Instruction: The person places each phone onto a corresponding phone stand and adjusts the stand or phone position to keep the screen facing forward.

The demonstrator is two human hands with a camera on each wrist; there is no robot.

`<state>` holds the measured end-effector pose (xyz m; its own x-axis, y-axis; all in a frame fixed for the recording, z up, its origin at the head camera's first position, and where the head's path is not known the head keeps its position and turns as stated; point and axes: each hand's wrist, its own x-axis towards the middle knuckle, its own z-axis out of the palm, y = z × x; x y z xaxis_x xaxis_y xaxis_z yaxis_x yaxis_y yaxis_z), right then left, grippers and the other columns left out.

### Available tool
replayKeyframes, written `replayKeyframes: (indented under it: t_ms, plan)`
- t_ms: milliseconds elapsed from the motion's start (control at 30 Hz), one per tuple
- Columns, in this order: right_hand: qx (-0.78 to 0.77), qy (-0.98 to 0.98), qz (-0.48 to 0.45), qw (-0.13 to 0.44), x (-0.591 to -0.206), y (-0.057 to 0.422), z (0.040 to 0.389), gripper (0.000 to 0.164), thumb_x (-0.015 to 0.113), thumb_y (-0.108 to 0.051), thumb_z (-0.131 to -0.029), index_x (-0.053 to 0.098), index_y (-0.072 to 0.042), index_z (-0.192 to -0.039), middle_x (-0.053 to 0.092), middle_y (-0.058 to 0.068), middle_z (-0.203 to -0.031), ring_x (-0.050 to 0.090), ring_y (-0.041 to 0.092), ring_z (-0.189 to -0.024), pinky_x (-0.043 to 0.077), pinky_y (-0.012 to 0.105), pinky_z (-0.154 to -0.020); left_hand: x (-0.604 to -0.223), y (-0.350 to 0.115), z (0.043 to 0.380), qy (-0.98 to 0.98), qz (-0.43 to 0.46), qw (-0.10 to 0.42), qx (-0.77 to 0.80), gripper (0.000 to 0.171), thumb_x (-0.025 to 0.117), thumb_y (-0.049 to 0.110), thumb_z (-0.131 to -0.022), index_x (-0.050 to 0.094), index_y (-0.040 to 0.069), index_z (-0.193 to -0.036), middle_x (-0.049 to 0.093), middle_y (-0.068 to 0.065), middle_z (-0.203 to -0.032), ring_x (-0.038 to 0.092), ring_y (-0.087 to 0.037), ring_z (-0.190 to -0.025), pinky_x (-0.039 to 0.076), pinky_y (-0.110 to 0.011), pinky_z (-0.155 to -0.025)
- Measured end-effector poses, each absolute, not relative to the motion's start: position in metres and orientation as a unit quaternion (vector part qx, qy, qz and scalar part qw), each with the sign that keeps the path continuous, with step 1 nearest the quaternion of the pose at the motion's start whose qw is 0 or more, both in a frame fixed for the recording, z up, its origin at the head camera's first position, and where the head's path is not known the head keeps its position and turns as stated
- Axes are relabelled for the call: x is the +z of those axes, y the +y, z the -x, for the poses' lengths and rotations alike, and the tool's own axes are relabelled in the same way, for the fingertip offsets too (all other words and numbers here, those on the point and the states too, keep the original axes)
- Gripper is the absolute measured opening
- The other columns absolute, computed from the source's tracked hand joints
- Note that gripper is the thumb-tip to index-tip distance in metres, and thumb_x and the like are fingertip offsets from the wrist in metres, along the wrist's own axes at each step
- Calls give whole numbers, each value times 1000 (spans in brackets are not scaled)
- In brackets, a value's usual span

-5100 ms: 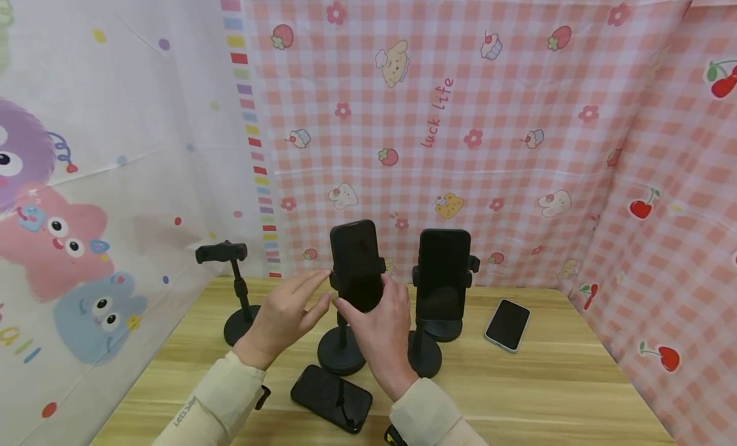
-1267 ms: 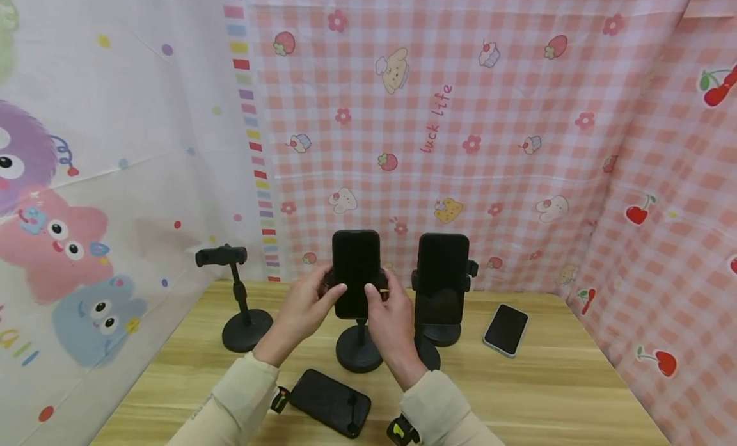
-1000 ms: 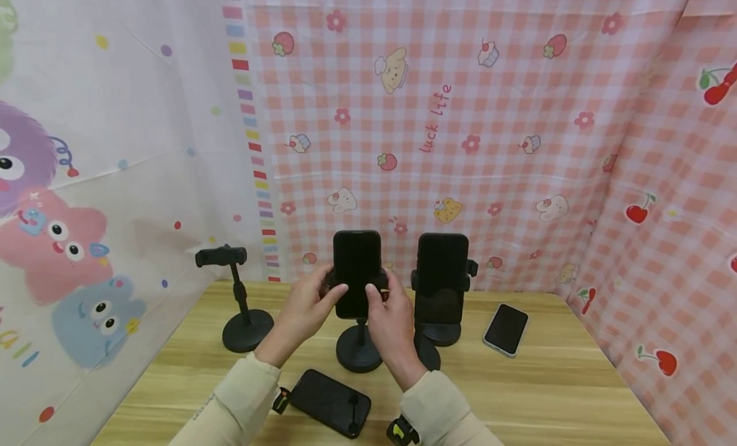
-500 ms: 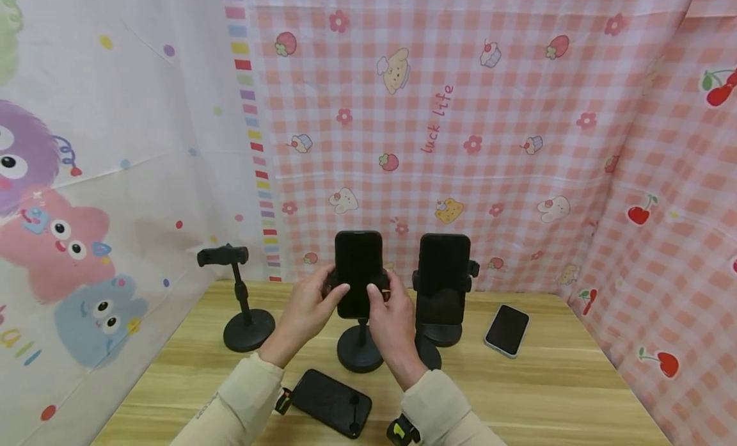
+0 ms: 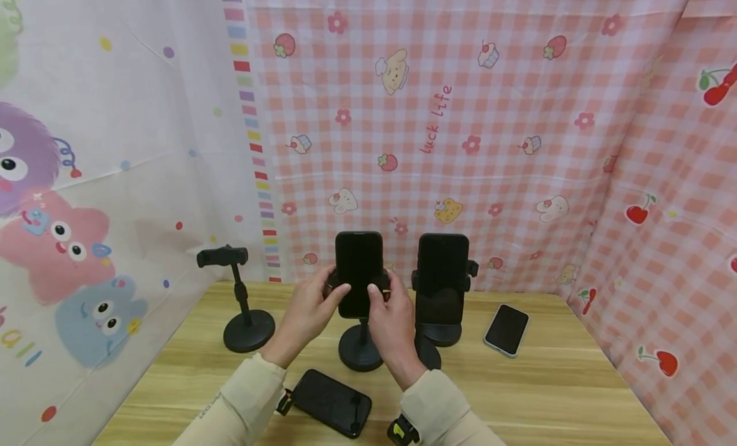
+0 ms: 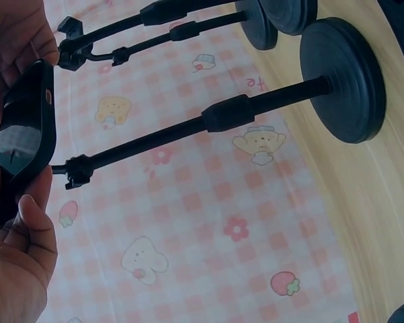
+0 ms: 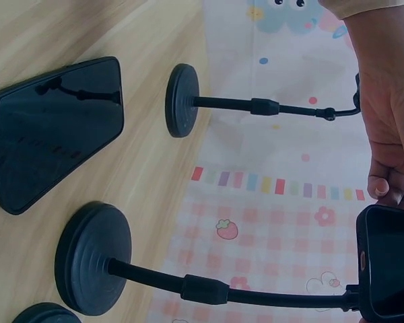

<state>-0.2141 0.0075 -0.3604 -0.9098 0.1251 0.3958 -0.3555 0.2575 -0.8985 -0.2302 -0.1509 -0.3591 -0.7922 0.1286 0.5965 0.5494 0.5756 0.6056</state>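
Both my hands hold a black phone (image 5: 359, 257) that stands upright in the clamp of the middle phone stand (image 5: 359, 353). My left hand (image 5: 308, 307) grips its lower left side, thumb on the front edge and fingers behind. On the opposite side my right hand (image 5: 393, 319) grips likewise, its thumb near the lower right of the screen. The clamp is mostly hidden by phone and fingers. In the left wrist view the stand's pole (image 6: 168, 134) runs up to just behind the phone (image 6: 37, 128). The right wrist view shows the phone (image 7: 390, 262) on its pole (image 7: 269, 296).
At left is a stand (image 5: 238, 299) with no phone in its clamp. To the right a second phone (image 5: 442, 276) stands upright, two round bases beneath it. One black phone (image 5: 332, 402) lies in front, and a light-edged phone (image 5: 507, 331) lies farther right.
Since the earliest frame, the middle phone has turned from tilted to upright and its base has shifted right. My left hand now grips the side. In the last second almost nothing moves.
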Motion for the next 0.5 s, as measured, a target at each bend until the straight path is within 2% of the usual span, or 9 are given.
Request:
replayKeyframes:
  t_ms: [300,500]
  plan:
    - [591,-779,-71,195,-361,10,215,37,56,-20,-103,52,-7,-138,59,11,-121,64,26,-96,54,44,-80,-360,-147,230,-844,207,261,-420,42,67,19,-97,57,-3,-131,61,0,-74,51,-9,-57,45,-28,-55]
    - [588,-781,-71,198,-362,10,215,36,55,-19,-104,51,-7,-137,58,10,-121,64,26,-96,54,43,-79,-359,-145,230,-846,211,262,-413,40,66,20,-97,58,-2,-130,60,-1,-77,50,-9,-60,45,-29,-56]
